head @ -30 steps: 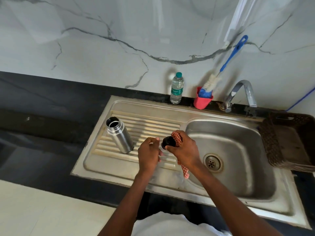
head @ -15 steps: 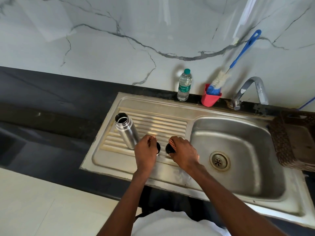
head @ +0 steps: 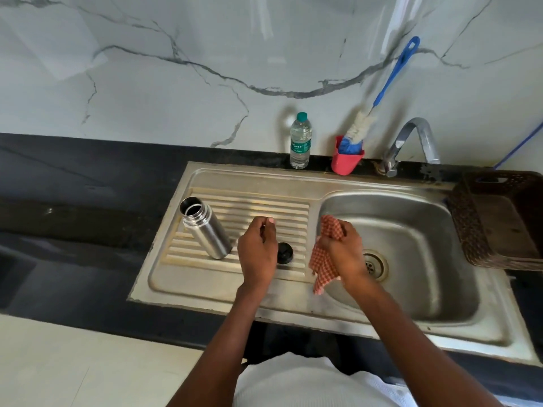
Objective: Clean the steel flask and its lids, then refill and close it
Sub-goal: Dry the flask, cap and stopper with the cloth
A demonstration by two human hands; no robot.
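Fingers of the right hand (head: 345, 251) bunch a checked cloth (head: 324, 259) over the sink (head: 411, 333) basin's left edge; the left hand (head: 258, 251) curls loosely, empty. On the drainboard the open steel flask (head: 205, 227) stands left of it, the black lid (head: 284, 253) between the hands.

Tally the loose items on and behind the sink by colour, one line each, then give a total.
Steel: 1, the flask
Black: 1, the lid
Orange checked: 1, the cloth
Clear: 1, the water bottle
Red: 1, the cup
Blue and white: 1, the brush
Brown: 1, the basket
Total: 7
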